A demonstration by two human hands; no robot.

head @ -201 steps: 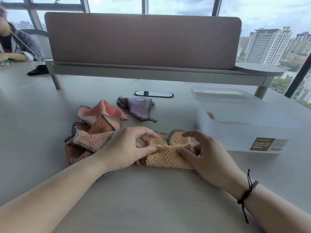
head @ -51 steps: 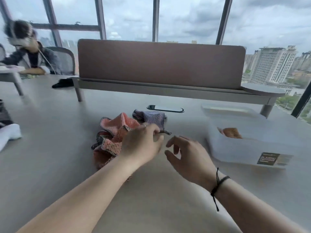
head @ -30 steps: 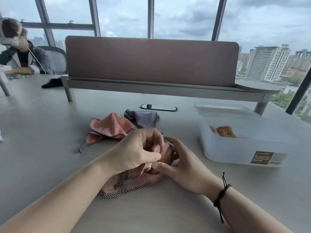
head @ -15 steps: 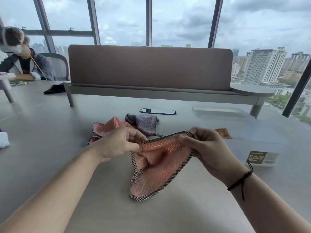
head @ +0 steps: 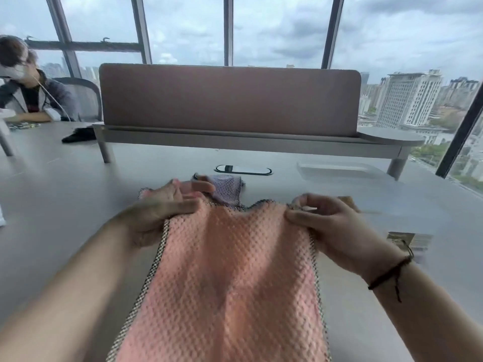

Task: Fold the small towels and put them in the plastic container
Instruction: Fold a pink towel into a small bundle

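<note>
A pink waffle-textured towel (head: 230,278) with a checked border hangs spread out in front of me, held up by its top corners. My left hand (head: 162,205) pinches the top left corner and my right hand (head: 321,218) pinches the top right corner. Behind the towel lies a purple towel (head: 227,188) on the grey table (head: 65,205), with a bit of another pink towel (head: 143,192) showing beside my left hand. The clear plastic container (head: 407,237) sits to the right, mostly hidden by my right hand; its label and an orange folded towel (head: 349,201) inside show.
The container's clear lid (head: 339,169) lies flat behind it. A brown divider panel (head: 230,100) on a raised shelf runs across the back. A black oval cable port (head: 243,169) is set in the table. Another person (head: 26,95) sits at far left.
The pink towel, bunched between my hands half a second ago, is now pulled out flat and lifted closer to the camera. My hands have moved apart to its top corners.
</note>
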